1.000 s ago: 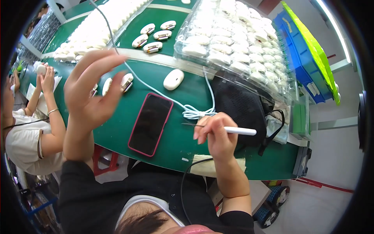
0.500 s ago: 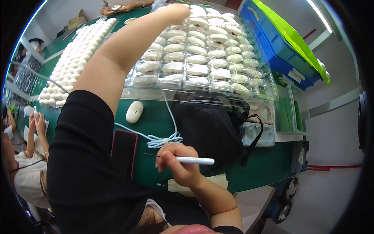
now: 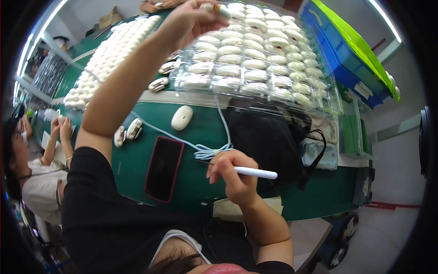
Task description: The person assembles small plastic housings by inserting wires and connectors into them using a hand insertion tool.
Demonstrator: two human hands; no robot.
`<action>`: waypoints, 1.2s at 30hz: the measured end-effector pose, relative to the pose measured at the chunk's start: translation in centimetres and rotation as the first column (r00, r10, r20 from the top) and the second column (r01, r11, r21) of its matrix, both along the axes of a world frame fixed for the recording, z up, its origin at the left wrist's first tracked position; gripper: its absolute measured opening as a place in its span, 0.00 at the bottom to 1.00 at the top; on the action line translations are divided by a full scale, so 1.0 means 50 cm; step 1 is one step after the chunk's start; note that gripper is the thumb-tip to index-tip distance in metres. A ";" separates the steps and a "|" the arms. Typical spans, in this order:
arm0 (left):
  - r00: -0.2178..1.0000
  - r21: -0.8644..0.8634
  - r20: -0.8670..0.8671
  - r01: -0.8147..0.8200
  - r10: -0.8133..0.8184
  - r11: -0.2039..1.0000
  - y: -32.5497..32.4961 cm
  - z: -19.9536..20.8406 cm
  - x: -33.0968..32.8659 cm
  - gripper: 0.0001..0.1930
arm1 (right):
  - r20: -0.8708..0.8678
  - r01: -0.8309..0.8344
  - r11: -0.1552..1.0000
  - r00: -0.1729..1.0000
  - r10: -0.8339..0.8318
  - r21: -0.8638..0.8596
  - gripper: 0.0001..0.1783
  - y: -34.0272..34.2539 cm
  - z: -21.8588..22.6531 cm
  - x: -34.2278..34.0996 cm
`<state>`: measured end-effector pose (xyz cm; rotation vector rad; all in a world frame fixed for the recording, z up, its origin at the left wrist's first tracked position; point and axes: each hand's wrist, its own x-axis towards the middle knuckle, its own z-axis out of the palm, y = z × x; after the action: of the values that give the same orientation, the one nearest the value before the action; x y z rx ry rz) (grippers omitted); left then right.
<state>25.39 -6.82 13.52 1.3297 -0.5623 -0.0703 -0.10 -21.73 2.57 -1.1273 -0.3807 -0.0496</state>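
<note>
Left hand (image 3: 191,22): fingers blurred, seemingly pinching a small white oval case (image 3: 209,7) with a gold-toned part; clear plastic tray (image 3: 196,92), filled with rows of packed white cases (image 3: 255,75), right of and nearer the body than these fingers; second batch of white ovals (image 3: 114,59) to their left.

Right hand (image 3: 237,178): fingers pinching a white pen-shaped tool (image 3: 261,173), its thin dark tip projecting leftward past them; bundled pale-blue cable (image 3: 209,153) just beyond these fingers; single white oval case with a small dark slot (image 3: 182,117) farther off, to their left; smartphone with a pink-red edge (image 3: 163,169), left of them, flat on the green counter (image 3: 130,164); two metallic-trimmed white cases (image 3: 134,129) farther left; black mesh bag (image 3: 264,137) beyond them, rightward; beige cloth (image 3: 226,210) nearer the body.
</note>
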 end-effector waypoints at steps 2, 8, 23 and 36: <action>0.992 -0.080 -0.048 0.109 -0.113 0.991 0.072 -0.040 -0.080 0.26 | 0.009 0.000 1.000 1.000 0.000 -0.002 0.11 0.006 -0.003 -0.006; 0.999 -0.048 -0.045 -0.002 0.000 0.999 0.155 -0.134 -0.332 0.16 | 0.126 0.011 0.999 0.992 -0.016 0.037 0.14 0.016 -0.013 -0.009; 1.000 0.161 0.026 -0.021 0.017 0.987 0.123 -0.269 -0.466 0.27 | 0.138 -0.056 0.997 0.989 0.049 0.052 0.22 0.018 -0.027 0.015; 0.950 0.310 0.285 -0.217 0.127 0.926 0.120 -0.270 -0.467 0.23 | 0.084 -0.006 0.995 0.996 0.014 -0.096 0.25 0.034 -0.044 0.011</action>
<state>2.05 -0.83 0.04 1.7363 -0.6714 0.1644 0.46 -20.02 0.38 -1.2209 -0.4677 -0.0712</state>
